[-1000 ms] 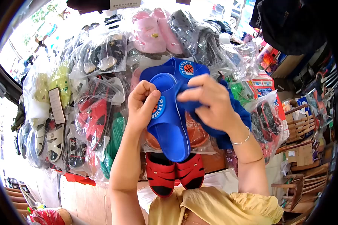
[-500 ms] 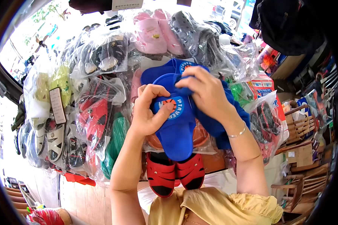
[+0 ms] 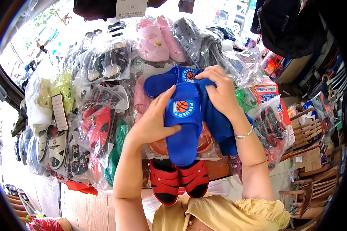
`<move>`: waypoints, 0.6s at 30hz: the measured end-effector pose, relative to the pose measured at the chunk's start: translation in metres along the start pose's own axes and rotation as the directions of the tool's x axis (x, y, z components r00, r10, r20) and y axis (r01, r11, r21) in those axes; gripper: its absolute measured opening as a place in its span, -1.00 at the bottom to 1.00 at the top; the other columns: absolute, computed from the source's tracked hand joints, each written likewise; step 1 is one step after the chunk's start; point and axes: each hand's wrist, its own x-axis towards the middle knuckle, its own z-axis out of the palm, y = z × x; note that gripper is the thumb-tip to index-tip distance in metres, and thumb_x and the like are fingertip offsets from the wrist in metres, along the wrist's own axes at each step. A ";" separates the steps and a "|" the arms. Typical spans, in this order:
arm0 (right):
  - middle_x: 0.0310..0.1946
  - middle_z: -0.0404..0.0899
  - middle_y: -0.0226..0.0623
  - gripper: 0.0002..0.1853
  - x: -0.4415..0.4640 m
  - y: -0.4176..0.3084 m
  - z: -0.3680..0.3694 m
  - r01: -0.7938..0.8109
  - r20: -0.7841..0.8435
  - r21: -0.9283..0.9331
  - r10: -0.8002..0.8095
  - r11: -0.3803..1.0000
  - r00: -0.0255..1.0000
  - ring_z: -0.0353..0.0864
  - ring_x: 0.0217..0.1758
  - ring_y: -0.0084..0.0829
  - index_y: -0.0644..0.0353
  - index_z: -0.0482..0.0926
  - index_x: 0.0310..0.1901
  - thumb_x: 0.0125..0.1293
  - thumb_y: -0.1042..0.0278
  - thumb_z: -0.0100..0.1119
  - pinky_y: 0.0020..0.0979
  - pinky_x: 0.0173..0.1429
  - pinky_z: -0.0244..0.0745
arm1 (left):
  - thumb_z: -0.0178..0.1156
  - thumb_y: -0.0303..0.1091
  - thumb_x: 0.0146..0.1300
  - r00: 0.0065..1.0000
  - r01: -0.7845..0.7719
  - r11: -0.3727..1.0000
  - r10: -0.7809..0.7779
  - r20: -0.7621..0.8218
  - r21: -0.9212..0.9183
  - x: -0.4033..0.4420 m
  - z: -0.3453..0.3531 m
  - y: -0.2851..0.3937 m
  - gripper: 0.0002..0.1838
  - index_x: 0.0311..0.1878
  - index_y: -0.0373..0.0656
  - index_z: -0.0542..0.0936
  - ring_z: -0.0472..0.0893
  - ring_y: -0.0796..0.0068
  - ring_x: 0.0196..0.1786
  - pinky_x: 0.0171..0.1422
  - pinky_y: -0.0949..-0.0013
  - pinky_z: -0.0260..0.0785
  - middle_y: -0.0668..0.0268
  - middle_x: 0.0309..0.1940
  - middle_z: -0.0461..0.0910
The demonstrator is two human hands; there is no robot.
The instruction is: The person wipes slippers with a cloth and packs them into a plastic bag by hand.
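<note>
A blue slipper with a round basketball badge lies sole down, toe end away, in the middle of the view. My left hand holds its left side, thumb on the footbed and fingers along the edge. Behind it another blue slipper with the same badge lies crosswise. My right hand pinches a dark blue cloth beside the slippers' right side; its fingertips are near the rear badge. Orange footwear in clear plastic shows underneath, and red-and-black sandals stand at the near edge.
Bagged footwear surrounds the hands: pink clogs, grey clogs, red sandals and a green bag. A black bag hangs at upper right. Wooden chairs stand at lower right.
The front blue slipper has turned straighter, its badge now uncovered. My left hand has shifted from the badge to the slipper's side. My right hand and the cloth have moved slightly right.
</note>
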 end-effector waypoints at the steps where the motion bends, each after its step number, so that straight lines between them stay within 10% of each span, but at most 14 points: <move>1: -0.26 0.54 -0.21 -0.70 0.001 0.001 -0.002 0.025 -0.069 0.019 -0.024 1.000 0.997 0.59 -0.15 -0.20 0.18 0.64 -0.22 0.02 0.68 0.04 -0.33 -0.04 0.49 | 0.43 -0.52 -0.16 1.000 -0.001 1.000 0.001 -0.001 0.001 -0.001 -0.005 -0.002 0.03 0.46 -0.11 0.16 0.28 0.11 0.40 0.44 0.20 0.19 0.00 0.34 0.28; 5: -0.23 0.56 -0.22 -0.69 0.006 -0.009 -0.016 0.044 -0.221 0.075 -0.027 0.996 0.975 0.56 -0.07 -0.27 0.22 0.65 -0.21 0.00 0.70 0.04 -0.37 0.07 0.43 | 0.24 -0.75 -0.03 0.934 0.065 0.900 -0.207 -0.291 -0.432 -0.001 -0.026 -0.013 -0.17 0.40 -0.14 0.28 0.54 0.38 0.14 0.21 0.37 0.40 0.11 0.18 0.50; 9: -0.20 0.58 -0.21 -0.67 0.005 -0.022 -0.020 0.078 -0.261 0.077 -0.056 0.994 0.964 0.57 -0.06 -0.27 0.23 0.64 -0.16 0.00 0.69 0.06 -0.37 0.10 0.43 | 0.37 -0.66 -0.06 0.891 -0.082 0.992 0.032 -0.452 -0.092 -0.001 -0.026 -0.006 -0.12 0.41 -0.10 0.28 0.55 0.36 0.14 0.22 0.31 0.41 0.11 0.14 0.54; 13: -0.18 0.58 -0.19 -0.63 0.004 -0.032 -0.013 0.102 -0.255 0.084 -0.077 0.991 0.964 0.59 -0.05 -0.23 0.21 0.63 -0.15 -0.04 0.70 0.08 -0.36 0.10 0.46 | 0.40 -0.33 -0.04 0.970 0.208 0.954 -0.172 -0.172 0.218 0.003 -0.012 -0.011 -0.35 0.21 -0.13 0.48 0.64 0.04 -0.01 0.04 0.22 0.49 -0.06 -0.05 0.61; 18: -0.14 0.53 -0.29 -0.59 -0.001 -0.035 0.004 0.217 0.075 -0.173 -0.207 0.961 0.975 0.54 -0.02 -0.23 0.12 0.60 -0.13 -0.13 0.59 0.26 -0.30 0.04 0.51 | 0.34 -0.38 -0.07 0.963 0.178 0.969 -0.136 -0.233 0.171 0.002 -0.006 0.000 -0.45 0.11 -0.14 0.55 0.62 0.01 -0.04 0.04 0.17 0.47 0.03 -0.13 0.65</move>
